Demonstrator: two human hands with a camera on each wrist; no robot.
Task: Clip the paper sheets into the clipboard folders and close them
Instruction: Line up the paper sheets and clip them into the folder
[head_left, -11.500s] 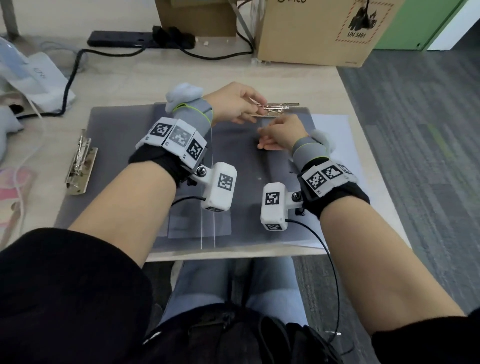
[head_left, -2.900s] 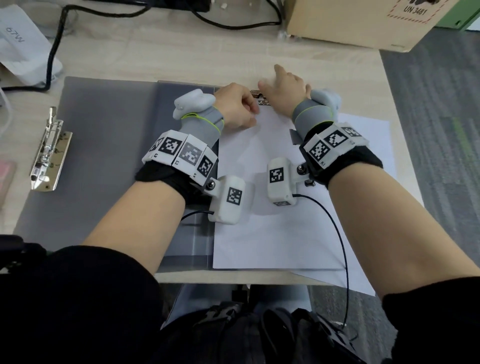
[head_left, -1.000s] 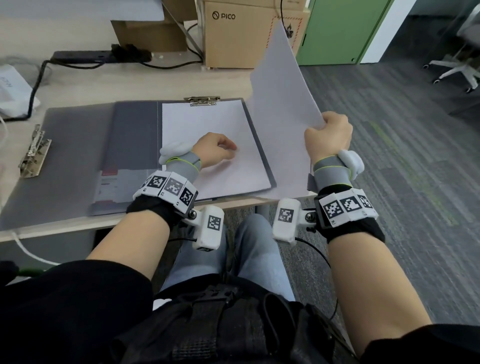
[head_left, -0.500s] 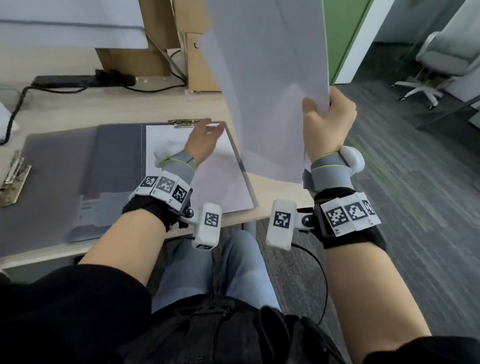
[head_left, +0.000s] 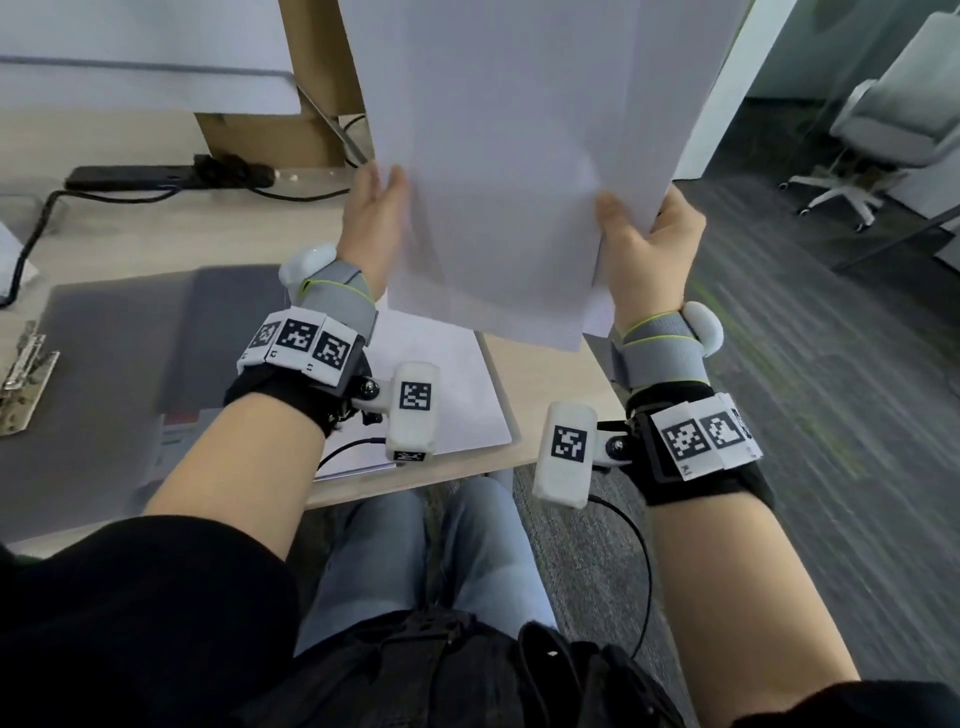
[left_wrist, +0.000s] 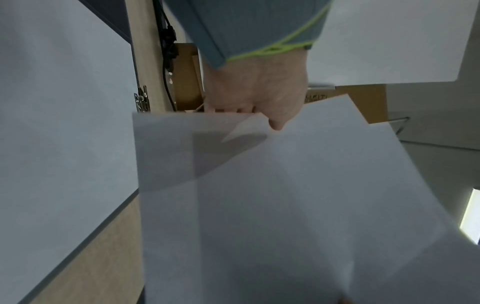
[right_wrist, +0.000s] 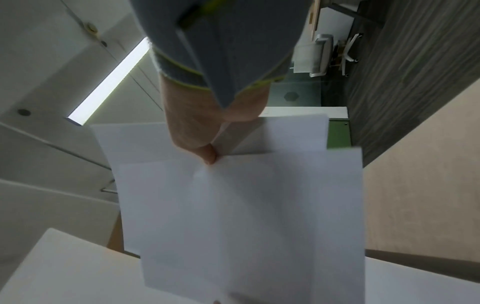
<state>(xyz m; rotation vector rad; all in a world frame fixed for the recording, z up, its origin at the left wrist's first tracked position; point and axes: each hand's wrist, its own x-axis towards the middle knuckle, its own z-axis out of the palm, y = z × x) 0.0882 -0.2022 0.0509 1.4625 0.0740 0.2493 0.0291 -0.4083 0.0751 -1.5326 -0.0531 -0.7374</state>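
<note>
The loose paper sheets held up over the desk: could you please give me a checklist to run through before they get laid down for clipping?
1. Left hand holds the loose sheets at their left edge: ok.
2. Right hand grips their right edge: ok.
3. Sheet edges squared: not ok, the right wrist view shows them offset.
4. Open folder lies flat on the desk: ok.
5. Its clipped sheet lies flat: ok.
6. Spare clip clear of the landing spot: ok.

Light: even, bright (ceiling strip (right_wrist: 109, 80) glares) | blur: floor (head_left: 831, 467) smeared | edges: wide-angle bending
</note>
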